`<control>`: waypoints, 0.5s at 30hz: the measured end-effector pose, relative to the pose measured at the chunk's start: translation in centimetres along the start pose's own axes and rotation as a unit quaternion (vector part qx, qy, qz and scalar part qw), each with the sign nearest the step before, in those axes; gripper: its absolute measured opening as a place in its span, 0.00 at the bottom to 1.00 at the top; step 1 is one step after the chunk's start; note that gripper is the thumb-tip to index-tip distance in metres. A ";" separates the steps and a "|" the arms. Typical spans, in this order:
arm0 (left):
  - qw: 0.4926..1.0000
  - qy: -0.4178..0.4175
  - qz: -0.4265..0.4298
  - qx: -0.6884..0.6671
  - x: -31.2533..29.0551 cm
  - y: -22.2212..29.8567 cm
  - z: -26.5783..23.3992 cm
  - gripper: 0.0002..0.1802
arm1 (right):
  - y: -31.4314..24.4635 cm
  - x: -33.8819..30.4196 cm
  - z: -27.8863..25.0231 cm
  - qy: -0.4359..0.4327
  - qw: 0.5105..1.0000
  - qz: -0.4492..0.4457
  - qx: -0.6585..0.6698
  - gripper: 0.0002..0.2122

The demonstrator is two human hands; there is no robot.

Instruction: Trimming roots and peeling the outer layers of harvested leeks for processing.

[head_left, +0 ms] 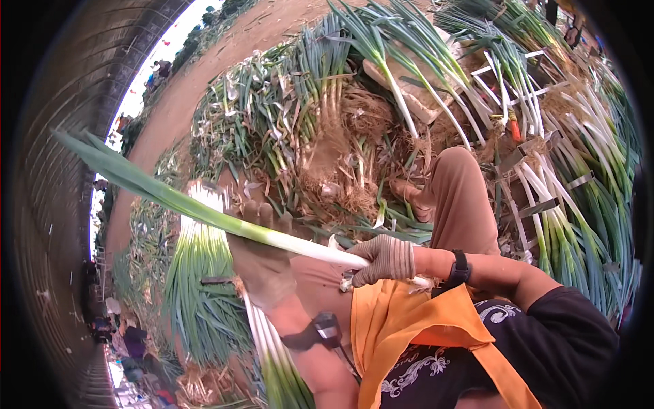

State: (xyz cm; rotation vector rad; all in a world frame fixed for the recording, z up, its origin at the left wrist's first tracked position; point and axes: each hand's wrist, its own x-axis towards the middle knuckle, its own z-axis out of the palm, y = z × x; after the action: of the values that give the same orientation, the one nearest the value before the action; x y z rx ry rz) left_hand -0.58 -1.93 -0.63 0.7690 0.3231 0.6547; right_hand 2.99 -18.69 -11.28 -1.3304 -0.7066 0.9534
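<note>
A long leek point(293, 243) lies slantwise in front of me, green leaves to the far left and white stalk toward my body. My right hand point(385, 260), in a grey striped glove, is closed round the white stalk near its root end. A pale scrap of peel clings by the fingers. My left hand point(262, 255), in a brownish glove, is slightly blurred. Its fingers stretch upward, palm behind the leek; whether it touches the stalk I cannot tell. Beside it on the left lies a bundle of trimmed leeks point(201, 262).
Loose leaves and peelings point(238, 109) cover the ground ahead. Untrimmed leeks with roots point(354, 123) are heaped beyond my bent knee point(460, 184). More leek bundles point(565, 232) with metal strips lie at right. White stalks point(262, 334) rest beside my left forearm.
</note>
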 end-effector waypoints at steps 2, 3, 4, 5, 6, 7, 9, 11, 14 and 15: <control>0.983 -0.158 -0.035 -0.086 2.3 1.0 -4.2 0.19 | -1.0 0.6 0.5 -0.078 0.996 0.000 0.049 0.16; 0.961 -0.239 -0.057 -0.128 3.3 1.2 -5.7 0.20 | -0.9 1.4 0.5 -0.107 0.989 0.006 0.098 0.16; 0.956 -0.258 -0.052 -0.130 3.3 1.0 -5.3 0.21 | -1.3 1.9 0.3 -0.126 0.981 0.009 0.145 0.16; 0.953 -0.269 -0.045 -0.129 3.2 0.9 -5.3 0.22 | -2.4 2.1 0.6 -0.104 0.975 -0.005 0.199 0.17; 0.951 -0.280 -0.037 -0.128 3.1 0.8 -5.3 0.23 | -1.6 3.5 0.6 -0.096 0.983 -0.078 0.139 0.14; 0.948 -0.285 -0.043 -0.132 3.2 0.6 -5.5 0.23 | -2.6 4.0 0.8 -0.044 0.991 -0.037 0.118 0.13; 0.943 -0.293 -0.060 -0.147 3.7 0.9 -5.8 0.24 | -2.8 4.4 0.9 0.033 0.998 -0.013 0.051 0.13; 0.949 -0.278 -0.058 -0.135 3.5 1.7 -5.5 0.25 | -1.3 5.3 1.1 0.074 0.995 -0.050 -0.036 0.12; 0.962 -0.241 -0.043 -0.125 3.6 3.3 -6.6 0.26 | 0.5 5.1 0.4 0.096 0.976 0.021 -0.196 0.12; 0.957 -0.249 -0.052 -0.139 3.7 4.1 -6.9 0.26 | 1.4 5.3 -0.5 0.065 0.945 0.046 -0.318 0.12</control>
State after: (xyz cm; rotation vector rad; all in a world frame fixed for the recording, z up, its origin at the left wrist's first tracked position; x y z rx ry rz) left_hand -2.95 6.41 -2.50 0.6154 -0.1871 0.3763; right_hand 5.62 -14.25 -13.26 -1.9890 -0.8963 0.7198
